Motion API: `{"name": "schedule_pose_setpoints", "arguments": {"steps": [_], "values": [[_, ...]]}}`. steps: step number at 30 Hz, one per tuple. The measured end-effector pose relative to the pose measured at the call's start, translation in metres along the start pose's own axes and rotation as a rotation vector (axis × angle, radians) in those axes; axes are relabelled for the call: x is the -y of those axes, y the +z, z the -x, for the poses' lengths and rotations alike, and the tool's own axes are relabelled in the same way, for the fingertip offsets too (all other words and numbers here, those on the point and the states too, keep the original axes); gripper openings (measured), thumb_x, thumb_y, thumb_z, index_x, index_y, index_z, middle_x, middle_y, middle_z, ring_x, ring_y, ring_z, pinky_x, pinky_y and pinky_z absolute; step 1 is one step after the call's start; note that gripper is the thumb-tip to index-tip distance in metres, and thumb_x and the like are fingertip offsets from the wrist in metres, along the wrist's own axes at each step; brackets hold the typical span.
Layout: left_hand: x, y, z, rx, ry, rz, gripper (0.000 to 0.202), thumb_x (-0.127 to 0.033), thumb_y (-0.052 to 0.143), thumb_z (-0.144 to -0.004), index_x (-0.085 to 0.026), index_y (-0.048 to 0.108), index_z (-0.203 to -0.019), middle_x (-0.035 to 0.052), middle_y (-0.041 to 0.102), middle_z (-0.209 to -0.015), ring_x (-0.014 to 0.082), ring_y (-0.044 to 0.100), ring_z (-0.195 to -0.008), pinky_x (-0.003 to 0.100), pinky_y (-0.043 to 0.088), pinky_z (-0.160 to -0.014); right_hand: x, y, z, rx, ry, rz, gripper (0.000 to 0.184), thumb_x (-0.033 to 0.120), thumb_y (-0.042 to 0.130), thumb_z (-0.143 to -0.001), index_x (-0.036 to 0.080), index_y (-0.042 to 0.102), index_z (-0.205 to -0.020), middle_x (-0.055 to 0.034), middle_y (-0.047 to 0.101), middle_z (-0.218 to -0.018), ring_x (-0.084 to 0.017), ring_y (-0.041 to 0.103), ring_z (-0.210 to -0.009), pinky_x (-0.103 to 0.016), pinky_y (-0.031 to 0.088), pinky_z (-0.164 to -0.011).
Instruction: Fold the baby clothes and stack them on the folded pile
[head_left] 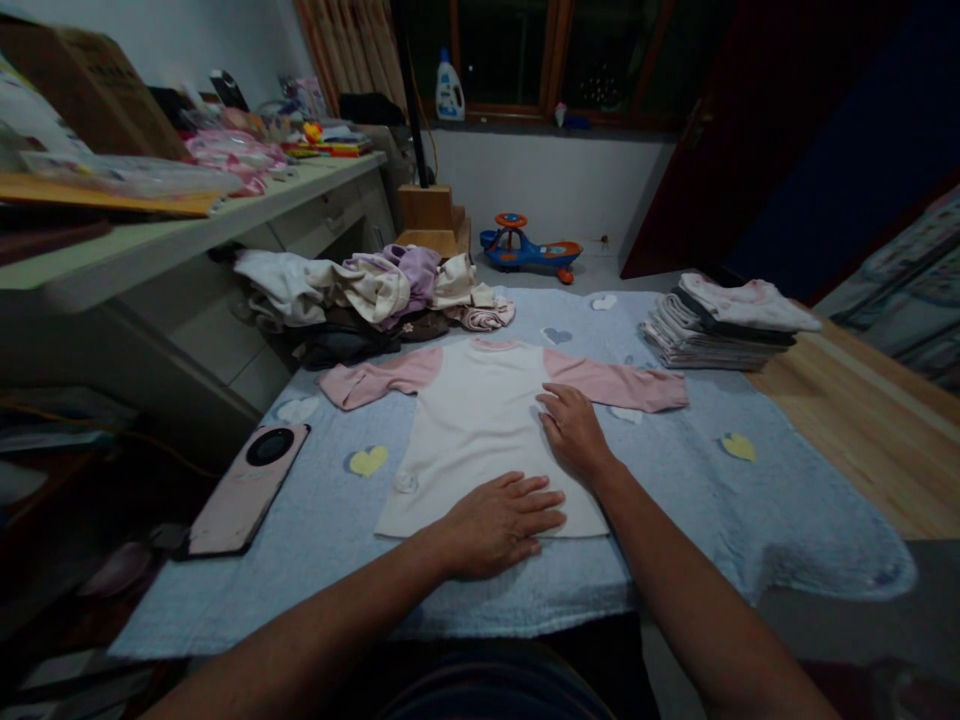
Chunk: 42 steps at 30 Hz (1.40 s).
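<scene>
The left hand lies flat and open on the hem of a white shirt with pink sleeves, and the right hand rests open near its sleeve seam. The shirt is spread mid-blanket on a pale blue heart-patterned blanket, with a pink-cased phone at the left edge and folded clothes at the far right corner.

You have a long-sleeved shirt spread on a blanket, with a phone on the blanket to its left and a stack of folded clothes to its right. A heap of crumpled clothes lies behind it, and beyond that a toy ride-on car stands on the floor.
</scene>
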<state>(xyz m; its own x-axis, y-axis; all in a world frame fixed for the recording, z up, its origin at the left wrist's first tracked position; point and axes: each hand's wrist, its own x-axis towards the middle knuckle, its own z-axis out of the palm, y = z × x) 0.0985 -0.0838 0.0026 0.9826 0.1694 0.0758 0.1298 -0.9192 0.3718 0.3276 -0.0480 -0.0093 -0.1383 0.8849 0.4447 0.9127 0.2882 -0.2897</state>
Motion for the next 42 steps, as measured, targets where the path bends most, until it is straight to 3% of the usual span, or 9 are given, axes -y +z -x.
{"name": "schedule_pose_setpoints", "arguments": {"steps": [6,11,15,19,24,29,34,39,42], "values": [[-0.002,0.0,0.001,0.005,0.014,-0.018,0.051,-0.045,0.042,-0.1,-0.027,0.04,-0.147,0.0025,0.038,-0.157,0.0227,0.027,-0.148,0.044,0.022,-0.119,0.024,0.002,0.005,0.303,-0.194,-0.099,0.039,0.026,0.051,-0.095,0.02,0.058,-0.133,-0.0109,0.051,-0.146,-0.025,0.044,-0.136,-0.045,0.034,-0.112],[-0.002,-0.001,0.002,-0.003,0.025,-0.01,0.052,-0.046,0.042,-0.099,-0.026,0.04,-0.147,0.0029,0.036,-0.158,0.0234,0.025,-0.148,0.045,0.023,-0.119,0.021,0.004,0.002,0.369,-0.048,0.068,0.053,0.041,0.046,-0.098,0.019,0.044,-0.147,-0.0136,0.034,-0.157,-0.031,0.027,-0.146,-0.055,0.024,-0.116],[-0.003,-0.003,0.003,-0.008,0.019,0.014,0.053,-0.048,0.042,-0.098,-0.026,0.04,-0.147,0.0031,0.036,-0.158,0.0243,0.026,-0.148,0.046,0.024,-0.119,0.016,0.003,-0.003,0.34,0.021,0.079,0.052,0.037,0.046,-0.098,0.014,0.046,-0.145,-0.0175,0.034,-0.156,-0.033,0.026,-0.147,-0.056,0.023,-0.116],[-0.005,-0.006,0.003,-0.028,0.014,0.056,0.051,-0.048,0.044,-0.098,-0.027,0.042,-0.146,0.0033,0.04,-0.156,0.0239,0.031,-0.146,0.045,0.024,-0.119,0.024,0.003,-0.01,0.351,-0.136,-0.129,0.043,0.022,0.05,-0.095,0.02,0.054,-0.138,-0.0137,0.039,-0.154,-0.027,0.027,-0.147,-0.052,0.024,-0.117],[-0.005,-0.004,0.003,-0.048,0.011,0.07,0.05,-0.044,0.047,-0.098,-0.026,0.044,-0.145,0.0044,0.045,-0.153,0.0241,0.036,-0.143,0.043,0.024,-0.119,0.038,0.006,-0.016,0.603,-0.34,-0.26,0.044,0.021,0.049,-0.095,0.031,0.054,-0.138,-0.0044,0.045,-0.152,-0.021,0.031,-0.145,-0.05,0.023,-0.117],[-0.003,-0.002,0.003,-0.017,0.021,0.068,0.053,-0.046,0.046,-0.098,-0.026,0.041,-0.147,0.0042,0.039,-0.156,0.0241,0.028,-0.147,0.047,0.023,-0.119,0.022,0.009,-0.03,0.559,-0.285,-0.045,0.057,0.042,0.049,-0.098,0.026,0.037,-0.151,-0.0088,0.027,-0.161,-0.027,0.022,-0.149,-0.053,0.02,-0.118],[-0.006,-0.005,0.004,-0.033,0.015,0.104,0.052,-0.046,0.047,-0.097,-0.027,0.042,-0.146,0.0042,0.042,-0.154,0.0242,0.03,-0.147,0.049,0.023,-0.12,0.01,0.012,-0.047,0.429,-0.128,0.095,0.055,0.04,0.047,-0.098,0.018,0.042,-0.148,-0.0148,0.032,-0.157,-0.031,0.024,-0.148,-0.055,0.023,-0.116],[-0.004,-0.013,0.007,-0.204,-0.063,0.278,0.037,-0.033,0.04,-0.1,-0.021,0.056,-0.132,0.0079,0.058,-0.14,0.0185,0.053,-0.13,0.035,0.041,-0.11,0.029,0.019,-0.047,0.417,-0.251,-0.089,0.049,0.029,0.048,-0.097,0.021,0.046,-0.146,-0.0121,0.035,-0.156,-0.027,0.026,-0.147,-0.054,0.022,-0.118],[0.009,-0.017,0.015,-0.304,-0.185,0.189,0.032,-0.027,0.04,-0.1,-0.019,0.063,-0.121,0.0085,0.068,-0.122,0.0186,0.062,-0.114,0.034,0.049,-0.1,0.038,0.022,-0.046,0.47,-0.289,-0.192,0.049,0.027,0.047,-0.097,0.025,0.044,-0.146,-0.0096,0.038,-0.156,-0.024,0.028,-0.146,-0.052,0.024,-0.117]]}}
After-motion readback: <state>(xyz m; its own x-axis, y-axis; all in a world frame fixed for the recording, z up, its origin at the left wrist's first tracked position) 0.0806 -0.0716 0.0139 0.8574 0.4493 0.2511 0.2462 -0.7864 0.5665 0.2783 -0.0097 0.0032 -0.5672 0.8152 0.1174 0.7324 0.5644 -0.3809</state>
